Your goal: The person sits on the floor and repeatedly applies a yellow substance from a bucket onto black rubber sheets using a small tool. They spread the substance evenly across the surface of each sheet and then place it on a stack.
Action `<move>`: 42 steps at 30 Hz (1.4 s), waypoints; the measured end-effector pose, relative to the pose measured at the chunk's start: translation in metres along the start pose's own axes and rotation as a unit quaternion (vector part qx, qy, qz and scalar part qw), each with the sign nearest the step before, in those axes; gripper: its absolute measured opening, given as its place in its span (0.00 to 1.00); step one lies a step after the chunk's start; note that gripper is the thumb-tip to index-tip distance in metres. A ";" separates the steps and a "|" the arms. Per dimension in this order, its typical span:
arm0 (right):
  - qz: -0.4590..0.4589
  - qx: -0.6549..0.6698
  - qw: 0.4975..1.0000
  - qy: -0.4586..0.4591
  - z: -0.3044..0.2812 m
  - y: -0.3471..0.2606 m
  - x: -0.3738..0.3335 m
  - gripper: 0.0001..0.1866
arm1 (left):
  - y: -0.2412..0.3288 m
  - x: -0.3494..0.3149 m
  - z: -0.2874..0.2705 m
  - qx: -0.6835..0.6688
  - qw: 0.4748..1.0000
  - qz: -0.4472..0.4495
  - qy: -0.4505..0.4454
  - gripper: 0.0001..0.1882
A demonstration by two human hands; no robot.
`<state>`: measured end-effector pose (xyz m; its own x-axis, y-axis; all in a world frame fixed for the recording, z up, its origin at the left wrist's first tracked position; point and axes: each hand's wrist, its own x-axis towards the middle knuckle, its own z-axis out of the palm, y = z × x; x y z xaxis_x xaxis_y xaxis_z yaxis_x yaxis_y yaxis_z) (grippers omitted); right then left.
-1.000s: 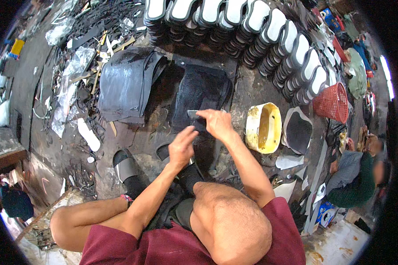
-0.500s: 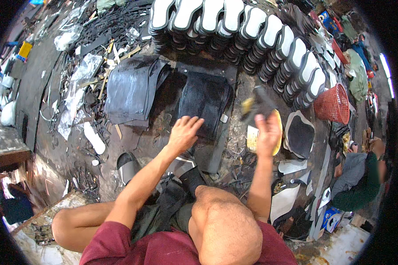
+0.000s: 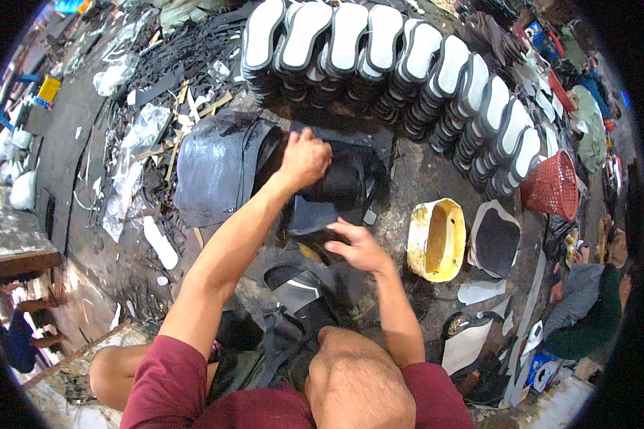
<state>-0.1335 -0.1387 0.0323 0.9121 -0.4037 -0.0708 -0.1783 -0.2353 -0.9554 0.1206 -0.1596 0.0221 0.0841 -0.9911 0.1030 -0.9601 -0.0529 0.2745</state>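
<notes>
Black sheets (image 3: 352,171) are lying between the grey stack (image 3: 211,171) and the tub (image 3: 419,247), the left hand (image 3: 307,160) resting half-curled over their far left part, its grip hidden. The right hand (image 3: 363,248) is sitting by the near edge, thumb and fingers parted, apparently holding nothing; supporting both ends evenly is probably best for avoiding creases.

Free gap between right hand (image 3: 359,247) and yellow tub (image 3: 418,244); sole stacks (image 3: 420,53) block far side
</notes>
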 end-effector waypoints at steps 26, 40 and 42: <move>0.017 -0.023 0.952 0.305 -0.010 -0.011 0.024 0.20 | 0.035 -0.223 -0.037 0.084 0.974 -0.202 0.064 0.18; 0.091 -0.179 0.966 0.163 -0.080 0.011 0.183 0.14 | 0.154 -0.196 0.090 -0.787 0.200 -0.568 0.134 0.36; 0.194 -0.133 0.963 0.131 -0.099 0.044 0.200 0.24 | 0.156 -0.160 0.078 -0.723 0.144 -0.663 0.132 0.47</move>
<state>0.0042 -0.3171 0.0046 0.6396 -0.7076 -0.3003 -0.6073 -0.2257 -0.7617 -0.0637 -0.0187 -0.0259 0.1289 -0.1778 -0.9756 0.9889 0.0960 0.1132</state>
